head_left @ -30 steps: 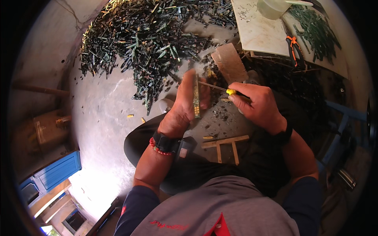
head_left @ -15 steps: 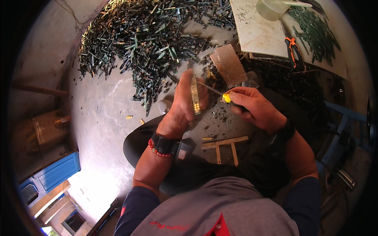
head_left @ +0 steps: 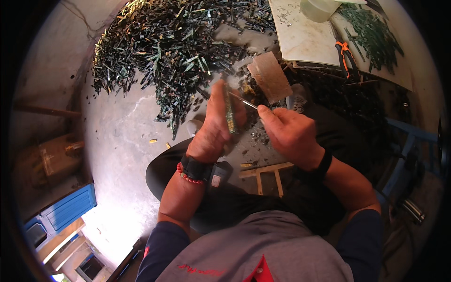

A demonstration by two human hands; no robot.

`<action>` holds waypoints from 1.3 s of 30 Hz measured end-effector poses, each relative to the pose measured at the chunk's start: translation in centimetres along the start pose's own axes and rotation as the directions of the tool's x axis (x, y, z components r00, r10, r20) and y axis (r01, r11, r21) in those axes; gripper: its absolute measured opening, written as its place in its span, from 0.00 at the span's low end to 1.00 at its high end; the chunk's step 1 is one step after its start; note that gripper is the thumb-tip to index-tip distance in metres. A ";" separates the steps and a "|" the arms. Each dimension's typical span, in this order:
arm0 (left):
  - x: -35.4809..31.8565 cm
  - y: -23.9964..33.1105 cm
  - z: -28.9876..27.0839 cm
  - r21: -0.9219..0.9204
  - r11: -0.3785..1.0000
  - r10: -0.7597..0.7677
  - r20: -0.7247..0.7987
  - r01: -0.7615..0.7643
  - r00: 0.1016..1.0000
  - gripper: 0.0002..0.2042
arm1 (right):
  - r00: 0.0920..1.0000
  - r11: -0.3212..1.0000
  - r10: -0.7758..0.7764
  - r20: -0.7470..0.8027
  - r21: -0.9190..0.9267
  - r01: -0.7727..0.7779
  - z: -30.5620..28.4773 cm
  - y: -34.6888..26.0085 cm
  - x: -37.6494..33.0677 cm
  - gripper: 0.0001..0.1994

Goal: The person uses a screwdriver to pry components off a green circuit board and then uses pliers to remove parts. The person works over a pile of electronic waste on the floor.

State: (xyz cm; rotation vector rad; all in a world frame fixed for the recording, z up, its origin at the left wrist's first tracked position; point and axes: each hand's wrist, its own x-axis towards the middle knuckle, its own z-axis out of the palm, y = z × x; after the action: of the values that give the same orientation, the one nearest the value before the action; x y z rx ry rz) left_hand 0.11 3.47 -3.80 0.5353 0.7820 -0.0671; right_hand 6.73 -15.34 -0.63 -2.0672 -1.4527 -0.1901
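Note:
My left hand (head_left: 212, 123) is closed around a narrow green circuit board strip (head_left: 230, 116), which stands roughly lengthwise away from me and has gold pads near its close end. My right hand (head_left: 293, 136) grips a screwdriver (head_left: 246, 102). Its thin metal shaft points left, and the tip meets the strip's upper part. The fingers now cover the handle. Below the hands, small dark crumbs (head_left: 259, 137) lie scattered over the floor.
A large heap of dark strips (head_left: 174, 51) spreads across the far floor. A reddish brick-like block (head_left: 270, 77) lies just beyond my hands. To the far right, a pale board (head_left: 307, 44) carries orange-handled pliers (head_left: 346, 58), green strips (head_left: 376, 42) and a translucent scoop (head_left: 319, 9).
My right hand has moved left and rolled over the screwdriver, hiding its yellow handle. The strip has turned slightly in my left hand.

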 end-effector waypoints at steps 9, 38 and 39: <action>-0.9 -0.5 0.7 0.122 0.982 0.154 -0.092 -0.142 0.984 0.26 | 0.574 -0.137 0.361 0.735 0.650 -0.747 -0.8 0.9 1.4 0.09; -1.1 -2.0 -0.2 0.127 0.983 0.121 0.099 -0.133 0.988 0.27 | 0.543 0.066 0.245 0.803 0.545 -0.836 -4.2 3.8 3.1 0.09; -0.8 -1.8 0.0 0.053 0.998 0.024 0.046 -0.026 0.999 0.28 | 0.594 0.223 0.239 0.768 0.552 -0.803 -4.6 4.2 3.5 0.09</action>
State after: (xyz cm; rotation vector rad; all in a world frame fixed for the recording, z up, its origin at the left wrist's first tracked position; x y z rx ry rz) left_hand -0.89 1.78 -3.99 0.5923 0.7306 -0.0768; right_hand 12.83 -15.99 3.00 -1.5321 -0.5882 1.3320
